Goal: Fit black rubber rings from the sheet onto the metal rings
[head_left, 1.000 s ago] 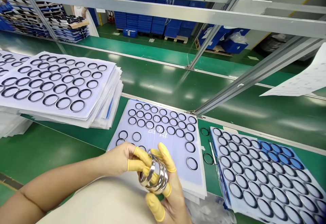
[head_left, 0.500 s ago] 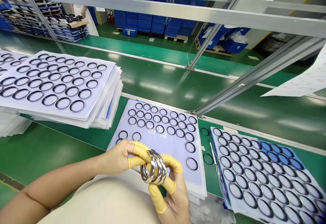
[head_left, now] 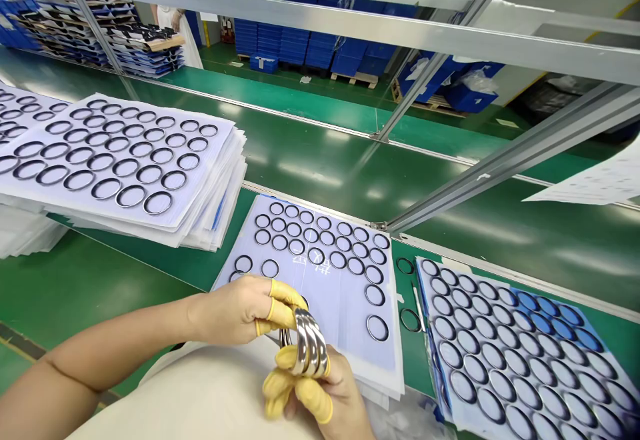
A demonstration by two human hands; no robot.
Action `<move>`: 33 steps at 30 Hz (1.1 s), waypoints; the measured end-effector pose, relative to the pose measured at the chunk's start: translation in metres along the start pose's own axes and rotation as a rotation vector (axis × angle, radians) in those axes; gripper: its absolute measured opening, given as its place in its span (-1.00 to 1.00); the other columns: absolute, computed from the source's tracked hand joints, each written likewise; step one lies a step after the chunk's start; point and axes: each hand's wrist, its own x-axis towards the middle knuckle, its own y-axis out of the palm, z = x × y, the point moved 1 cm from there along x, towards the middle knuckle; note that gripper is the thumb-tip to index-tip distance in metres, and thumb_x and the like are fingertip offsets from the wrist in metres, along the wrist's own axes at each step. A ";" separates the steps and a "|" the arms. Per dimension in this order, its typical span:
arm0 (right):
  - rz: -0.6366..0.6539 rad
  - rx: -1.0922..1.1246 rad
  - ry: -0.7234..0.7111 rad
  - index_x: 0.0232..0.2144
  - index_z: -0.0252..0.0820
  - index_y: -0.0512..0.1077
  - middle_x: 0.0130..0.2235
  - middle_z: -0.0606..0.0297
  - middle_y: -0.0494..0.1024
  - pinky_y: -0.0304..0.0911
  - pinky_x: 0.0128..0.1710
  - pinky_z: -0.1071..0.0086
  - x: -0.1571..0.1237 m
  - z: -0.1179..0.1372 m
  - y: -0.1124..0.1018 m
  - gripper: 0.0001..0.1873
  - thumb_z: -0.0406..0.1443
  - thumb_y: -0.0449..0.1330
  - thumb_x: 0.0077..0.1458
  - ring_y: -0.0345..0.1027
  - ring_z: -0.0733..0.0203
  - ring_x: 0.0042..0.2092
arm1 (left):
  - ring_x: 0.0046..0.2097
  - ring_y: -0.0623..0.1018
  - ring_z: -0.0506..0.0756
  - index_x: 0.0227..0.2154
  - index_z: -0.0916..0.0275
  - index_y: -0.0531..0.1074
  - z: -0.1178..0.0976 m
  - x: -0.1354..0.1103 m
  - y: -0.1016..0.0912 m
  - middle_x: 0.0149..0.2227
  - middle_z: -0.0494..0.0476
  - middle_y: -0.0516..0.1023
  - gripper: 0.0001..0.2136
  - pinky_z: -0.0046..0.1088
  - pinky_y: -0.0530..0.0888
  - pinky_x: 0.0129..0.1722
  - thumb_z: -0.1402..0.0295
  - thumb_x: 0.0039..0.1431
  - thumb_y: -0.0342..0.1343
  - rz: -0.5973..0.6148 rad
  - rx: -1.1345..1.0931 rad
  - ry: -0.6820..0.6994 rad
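Both my hands wear yellow finger cots and meet low in the middle of the view. My right hand point(head_left: 320, 393) is closed round a bunch of several shiny metal rings point(head_left: 307, 348), held on edge. My left hand point(head_left: 247, 310) pinches the left side of that bunch with thumb and forefinger. Just beyond the hands lies a white sheet point(head_left: 345, 300) on a stack, with dark rings set in rows along its far part and a few along its left and right edges.
A thick stack of ring-covered sheets point(head_left: 200, 180) lies at the left. A blue-backed sheet point(head_left: 505, 347) full of rings sits at the right, with loose rings point(head_left: 411, 320) and a thin tool beside it. Metal frame bars point(head_left: 500, 167) cross above the green belt.
My right hand's fingers curled in under the rings and the bunch turned more edge-on. My left hand closed in on its left side. The view shifted slightly.
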 end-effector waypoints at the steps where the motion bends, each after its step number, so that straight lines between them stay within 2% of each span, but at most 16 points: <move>1: -0.027 -0.023 -0.016 -0.14 0.05 0.54 -0.32 0.21 0.66 0.29 -0.54 0.55 0.001 0.000 -0.001 -0.75 -0.09 0.19 0.17 0.51 0.29 -0.46 | -0.14 0.54 0.04 -0.34 0.27 0.52 -0.001 0.001 -0.004 -0.15 0.21 0.56 -0.79 -0.54 0.43 -0.13 0.58 0.21 -0.02 0.042 0.045 -0.033; 3: -0.079 -0.161 -0.054 -0.19 0.03 0.56 -0.32 0.23 0.65 0.35 -0.47 0.48 0.003 0.001 -0.004 -0.77 -0.11 0.17 0.18 0.50 0.27 -0.43 | -0.23 0.52 0.02 -0.37 0.24 0.50 -0.004 0.003 -0.012 -0.28 0.12 0.55 -0.84 -0.55 0.40 -0.20 0.49 0.23 0.02 0.150 0.109 -0.133; 5: -0.115 -0.395 -0.108 -0.28 -0.06 0.57 -0.41 0.26 0.61 0.33 -0.43 0.45 0.006 0.001 -0.007 -0.75 -0.11 0.15 0.19 0.44 0.26 -0.44 | -0.40 0.43 -0.04 -0.40 0.23 0.47 -0.007 0.005 -0.019 -0.46 0.00 0.46 -0.87 -0.61 0.36 -0.35 0.46 0.22 0.04 0.285 0.042 -0.235; 8: -0.135 -0.657 -0.169 -0.47 -0.16 0.53 -0.53 0.32 0.47 0.25 -0.46 0.46 0.010 0.002 -0.008 -0.66 -0.09 0.13 0.20 0.29 0.29 -0.49 | -0.56 0.31 -0.08 -0.29 0.24 0.43 -0.008 0.006 -0.019 -0.59 -0.09 0.34 -0.90 -0.65 0.28 -0.54 0.48 0.19 0.03 0.507 -0.333 -0.350; 10: -0.132 -0.693 -0.167 -0.52 -0.17 0.51 -0.53 0.33 0.43 0.24 -0.45 0.45 0.012 0.004 -0.009 -0.62 -0.06 0.14 0.18 0.25 0.29 -0.48 | -0.61 0.31 -0.07 -0.21 0.26 0.41 -0.008 0.005 -0.012 -0.62 -0.10 0.33 -0.86 -0.64 0.30 -0.60 0.43 0.22 -0.02 0.619 -0.568 -0.418; 11: -0.127 -0.689 -0.157 -0.51 -0.17 0.51 -0.51 0.32 0.43 0.27 -0.42 0.43 0.013 0.005 -0.009 -0.63 -0.04 0.15 0.16 0.25 0.27 -0.46 | -0.62 0.32 -0.06 -0.21 0.28 0.40 -0.007 0.004 -0.007 -0.63 -0.09 0.34 -0.84 -0.63 0.32 -0.60 0.40 0.24 -0.05 0.633 -0.635 -0.434; 13: -0.125 -0.658 -0.145 -0.41 -0.12 0.54 -0.45 0.31 0.46 0.32 -0.34 0.39 0.012 0.009 -0.013 -0.68 -0.02 0.19 0.12 0.30 0.23 -0.40 | -0.62 0.36 -0.05 -0.25 0.30 0.40 -0.006 0.001 0.003 -0.63 -0.04 0.38 -0.78 -0.62 0.35 -0.59 0.33 0.30 -0.12 0.606 -0.690 -0.436; 15: -0.133 -0.608 -0.159 -0.18 0.00 0.53 -0.34 0.29 0.51 0.35 -0.20 0.33 0.010 0.011 -0.018 -0.66 0.01 0.22 0.07 0.37 0.18 -0.30 | -0.61 0.39 -0.04 -0.27 0.30 0.41 -0.004 -0.002 0.010 -0.62 0.00 0.41 -0.70 -0.61 0.36 -0.56 0.24 0.34 -0.18 0.555 -0.695 -0.432; 18: -0.103 -0.563 -0.130 0.09 0.11 0.36 -0.01 0.18 0.47 0.26 0.06 0.15 0.004 0.010 -0.027 -0.35 0.11 0.24 -0.04 0.36 0.03 0.00 | -0.56 0.43 -0.04 -0.27 0.29 0.39 -0.005 -0.006 0.014 -0.57 0.04 0.46 -0.64 -0.59 0.40 -0.48 0.17 0.36 -0.22 0.520 -0.615 -0.455; 20: -0.062 -0.544 -0.071 0.15 0.08 0.30 0.16 0.11 0.33 0.12 0.18 0.05 0.000 0.006 -0.032 -0.18 0.20 0.23 -0.14 0.24 -0.08 0.16 | -0.50 0.46 -0.04 -0.28 0.27 0.39 -0.008 -0.005 0.014 -0.52 0.04 0.49 -0.68 -0.59 0.41 -0.42 0.21 0.36 -0.20 0.515 -0.488 -0.459; 22: -0.045 -0.511 -0.058 0.18 0.02 0.28 0.23 0.06 0.23 0.03 0.22 -0.01 -0.001 0.002 -0.034 -0.07 0.26 0.22 -0.20 0.15 -0.15 0.22 | -0.45 0.47 -0.03 -0.25 0.24 0.40 -0.012 -0.002 0.014 -0.48 0.03 0.50 -0.73 -0.59 0.39 -0.38 0.26 0.36 -0.18 0.514 -0.352 -0.462; 24: -0.068 -0.462 -0.113 0.19 -0.02 0.27 0.24 0.05 0.21 0.02 0.22 -0.04 -0.002 0.000 -0.034 -0.03 0.28 0.22 -0.22 0.10 -0.19 0.24 | -0.41 0.46 -0.02 -0.18 0.20 0.39 -0.015 0.001 0.013 -0.44 0.01 0.50 -0.77 -0.58 0.36 -0.37 0.29 0.35 -0.16 0.489 -0.256 -0.460; 26: -0.118 -0.421 -0.183 0.17 -0.03 0.29 0.23 0.05 0.21 0.06 0.20 -0.05 -0.002 -0.001 -0.034 -0.06 0.26 0.22 -0.20 0.09 -0.21 0.25 | -0.36 0.45 0.01 -0.18 0.19 0.40 -0.015 0.003 0.014 -0.37 0.04 0.49 -0.76 -0.55 0.35 -0.33 0.23 0.34 -0.13 0.436 -0.217 -0.446; 28: -0.175 -0.397 -0.241 0.15 -0.03 0.33 0.22 0.05 0.24 0.10 0.18 -0.04 -0.004 -0.001 -0.033 -0.10 0.25 0.23 -0.18 0.11 -0.21 0.23 | -0.30 0.44 0.04 -0.23 0.22 0.42 -0.012 0.002 0.017 -0.30 0.09 0.49 -0.67 -0.51 0.37 -0.28 0.09 0.31 -0.11 0.364 -0.276 -0.428; 30: -0.209 -0.401 -0.287 0.12 -0.03 0.35 0.18 0.05 0.28 0.16 0.14 0.00 -0.005 -0.001 -0.031 -0.14 0.24 0.22 -0.15 0.17 -0.19 0.19 | -0.25 0.45 0.07 -0.27 0.27 0.45 -0.006 0.001 0.021 -0.26 0.16 0.49 -0.52 -0.46 0.41 -0.22 -0.06 0.26 -0.16 0.279 -0.456 -0.431; 33: -0.230 -0.461 -0.349 0.13 0.02 0.33 0.13 0.08 0.31 0.24 0.06 0.06 -0.007 -0.001 -0.029 -0.21 0.22 0.19 -0.08 0.24 -0.13 0.13 | -0.23 0.50 0.08 -0.32 0.33 0.49 0.003 0.000 0.029 -0.30 0.19 0.51 -0.47 -0.40 0.46 -0.18 -0.09 0.23 -0.12 0.155 -0.781 -0.497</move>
